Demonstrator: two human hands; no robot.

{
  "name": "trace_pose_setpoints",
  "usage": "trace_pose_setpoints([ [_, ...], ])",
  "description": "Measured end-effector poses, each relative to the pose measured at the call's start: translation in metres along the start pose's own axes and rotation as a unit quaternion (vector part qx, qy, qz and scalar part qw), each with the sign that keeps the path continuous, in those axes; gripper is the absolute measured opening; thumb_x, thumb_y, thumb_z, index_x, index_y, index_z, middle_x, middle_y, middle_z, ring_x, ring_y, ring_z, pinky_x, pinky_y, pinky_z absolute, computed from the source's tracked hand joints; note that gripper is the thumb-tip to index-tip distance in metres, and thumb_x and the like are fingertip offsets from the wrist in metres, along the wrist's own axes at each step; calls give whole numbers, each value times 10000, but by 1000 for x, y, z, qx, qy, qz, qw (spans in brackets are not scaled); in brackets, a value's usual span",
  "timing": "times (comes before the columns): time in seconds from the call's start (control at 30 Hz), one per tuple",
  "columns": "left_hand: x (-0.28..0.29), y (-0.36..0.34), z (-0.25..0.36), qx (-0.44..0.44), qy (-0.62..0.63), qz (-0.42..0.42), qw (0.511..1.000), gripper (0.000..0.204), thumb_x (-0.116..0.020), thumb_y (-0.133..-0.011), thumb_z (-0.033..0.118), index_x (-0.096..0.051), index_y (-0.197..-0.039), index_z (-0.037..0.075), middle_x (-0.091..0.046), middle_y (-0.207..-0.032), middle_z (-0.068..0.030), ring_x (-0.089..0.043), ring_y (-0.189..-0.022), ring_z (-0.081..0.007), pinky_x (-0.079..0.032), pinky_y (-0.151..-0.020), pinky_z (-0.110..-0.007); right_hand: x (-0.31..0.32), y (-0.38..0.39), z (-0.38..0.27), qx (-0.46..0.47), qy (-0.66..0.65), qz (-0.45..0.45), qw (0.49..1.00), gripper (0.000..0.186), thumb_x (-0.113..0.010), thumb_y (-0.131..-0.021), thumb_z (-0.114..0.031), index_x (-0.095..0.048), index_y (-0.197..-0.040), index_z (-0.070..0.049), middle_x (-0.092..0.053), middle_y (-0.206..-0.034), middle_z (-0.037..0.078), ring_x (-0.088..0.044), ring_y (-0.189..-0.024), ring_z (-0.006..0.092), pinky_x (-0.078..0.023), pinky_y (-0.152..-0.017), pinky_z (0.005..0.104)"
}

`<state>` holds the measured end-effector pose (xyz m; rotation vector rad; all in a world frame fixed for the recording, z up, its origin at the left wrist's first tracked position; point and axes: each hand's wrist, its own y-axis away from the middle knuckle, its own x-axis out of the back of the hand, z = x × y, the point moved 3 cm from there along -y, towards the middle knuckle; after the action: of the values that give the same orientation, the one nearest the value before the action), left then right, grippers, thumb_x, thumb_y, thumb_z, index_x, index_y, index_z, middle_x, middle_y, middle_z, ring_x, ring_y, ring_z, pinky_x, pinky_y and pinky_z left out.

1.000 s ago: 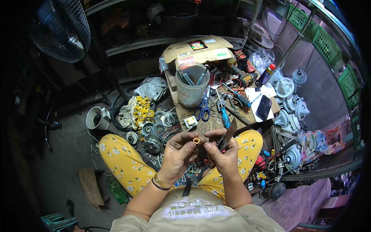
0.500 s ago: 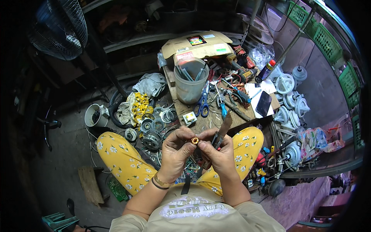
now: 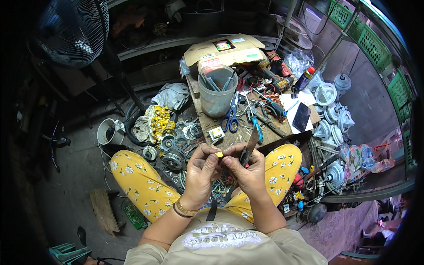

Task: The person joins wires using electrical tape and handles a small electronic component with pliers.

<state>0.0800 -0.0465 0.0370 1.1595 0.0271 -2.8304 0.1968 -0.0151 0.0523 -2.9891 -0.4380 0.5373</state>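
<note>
Between my fingertips, in the middle of the view, is a small yellow piece (image 3: 219,154), pinched by my left hand (image 3: 202,170). My right hand (image 3: 247,172) is closed around a dark, flat metal tool with a pointed blade (image 3: 251,143), its thumb close beside the yellow piece; whether that thumb touches it I cannot tell. Just beyond my hands, blue-handled scissors (image 3: 230,122), a small white and yellow component (image 3: 216,134) and a screwdriver (image 3: 257,130) lie on the wooden board (image 3: 207,123).
A cloudy bucket (image 3: 216,99), cardboard (image 3: 225,48), tools and a phone (image 3: 301,118) crowd the board. Metal parts (image 3: 172,159) lie left, white plastic pieces (image 3: 331,121) right. A standing fan (image 3: 70,31) is top left, green baskets (image 3: 373,46) top right. Someone's leg (image 3: 375,236) shows bottom right.
The small piece in my fingers has turned from showing its ringed opening to showing a yellow side. The blade in my right hand is tilted more upright. Someone's leg has appeared at bottom right.
</note>
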Motion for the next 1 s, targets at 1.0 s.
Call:
trace_pose_setpoints([
  [1.0,18,-3,-11,7,3,37,999,166,-687,-832,75,-627,-982,38,-661,-877,-26,-512,-594,-21,-345,-468,-145,5,7,4,81,287,-71,952,394,-502,-928,-219,-381,-1245,-19,-624,-959,232,-642,-860,373,-483,-731,365],
])
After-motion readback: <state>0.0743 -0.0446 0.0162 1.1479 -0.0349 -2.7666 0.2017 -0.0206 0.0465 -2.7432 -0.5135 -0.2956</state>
